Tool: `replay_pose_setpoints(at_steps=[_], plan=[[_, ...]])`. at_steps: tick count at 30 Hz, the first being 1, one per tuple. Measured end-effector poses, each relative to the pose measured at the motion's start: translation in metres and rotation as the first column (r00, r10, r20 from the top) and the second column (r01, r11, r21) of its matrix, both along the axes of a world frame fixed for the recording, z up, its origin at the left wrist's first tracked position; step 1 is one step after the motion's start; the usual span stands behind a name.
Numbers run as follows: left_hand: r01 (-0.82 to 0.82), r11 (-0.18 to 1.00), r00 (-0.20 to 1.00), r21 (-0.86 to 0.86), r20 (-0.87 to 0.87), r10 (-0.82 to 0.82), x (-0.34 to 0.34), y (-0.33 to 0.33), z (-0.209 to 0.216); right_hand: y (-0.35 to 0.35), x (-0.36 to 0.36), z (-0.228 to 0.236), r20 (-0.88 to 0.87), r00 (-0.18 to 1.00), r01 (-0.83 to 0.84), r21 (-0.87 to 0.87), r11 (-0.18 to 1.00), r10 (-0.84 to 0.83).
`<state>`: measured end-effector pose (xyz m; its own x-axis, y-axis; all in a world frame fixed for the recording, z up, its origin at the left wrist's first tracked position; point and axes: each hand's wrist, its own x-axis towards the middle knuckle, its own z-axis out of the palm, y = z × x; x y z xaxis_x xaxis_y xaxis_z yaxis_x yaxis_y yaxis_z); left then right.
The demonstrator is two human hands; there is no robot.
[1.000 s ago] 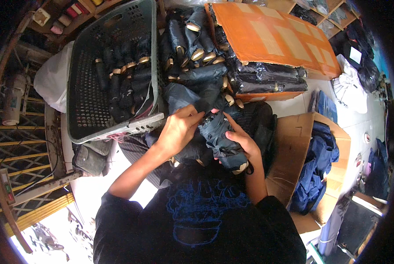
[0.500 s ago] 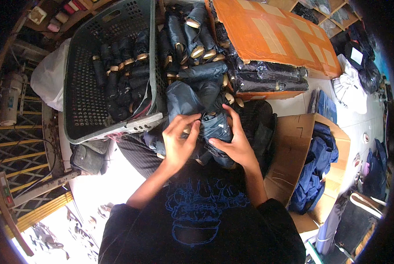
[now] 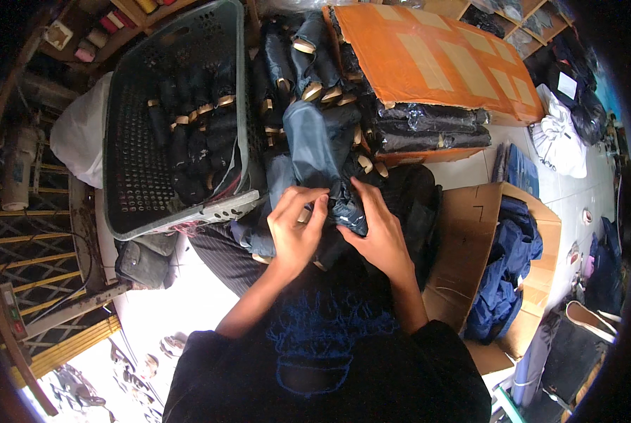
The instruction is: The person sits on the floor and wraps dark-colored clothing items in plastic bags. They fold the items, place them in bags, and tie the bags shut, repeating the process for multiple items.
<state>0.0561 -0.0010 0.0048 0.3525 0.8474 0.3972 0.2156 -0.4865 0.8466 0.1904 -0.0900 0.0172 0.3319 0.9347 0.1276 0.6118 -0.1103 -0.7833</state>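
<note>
Blue-grey cloth, gathered into a shiny crumpled bundle (image 3: 351, 217), sits between the person's two hands in front of the chest. At its left edge, the left hand (image 3: 298, 220) has thumb and forefinger brought together, pinching a dark fold near the top. The right hand (image 3: 377, 229) curves round the other side, thumb low and fingers high, gripping the bundle between them. Just beyond the fingertips lies a smooth pale blue-grey length of cloth (image 3: 308, 137); whether it is one piece with the bundle, I cannot tell.

Below the hands is the person's black shirt (image 3: 259, 381), with a blue line drawing on its front. Farther out, dark rolls (image 3: 279, 62) with tan ends lie in a heap, and more of them fill part of a dark green-grey plastic basket (image 3: 138, 187) on the left. Beside the heap, to the right, an orange carton (image 3: 428, 60) covers dark packages (image 3: 432, 134) in clear wrap. Near the right forearm stands an open cardboard box (image 3: 462, 243) holding crumpled navy cloth (image 3: 502, 268). At the left, beyond the basket, are a white bag (image 3: 81, 137) and a metal gate (image 3: 44, 250). White tiles (image 3: 576, 194) show on the floor at the right.
</note>
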Motion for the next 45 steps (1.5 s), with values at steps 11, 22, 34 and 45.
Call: replay_pose_setpoints(at_steps=[11,22,34,45], plan=[[0.028,0.999,0.991,0.024,0.130,-0.031,0.003,-0.020,-0.009,-0.001,0.005,-0.003,-0.218,0.976,0.033,0.092,0.995,-0.012],[0.244,0.741,0.827,-0.625,0.533,0.177,0.009,-0.016,-0.026,0.004,0.005,-0.001,-0.176,0.984,0.013,0.125,0.992,0.009],[0.556,0.473,0.707,-0.684,0.688,0.165,0.015,-0.012,-0.013,0.005,0.009,0.003,-0.275,0.959,-0.024,0.143,0.989,0.063],[0.057,0.848,0.983,-0.527,0.178,0.044,0.000,-0.026,-0.033,-0.001,0.010,-0.011,-0.748,0.662,0.037,0.093,0.995,0.046]])
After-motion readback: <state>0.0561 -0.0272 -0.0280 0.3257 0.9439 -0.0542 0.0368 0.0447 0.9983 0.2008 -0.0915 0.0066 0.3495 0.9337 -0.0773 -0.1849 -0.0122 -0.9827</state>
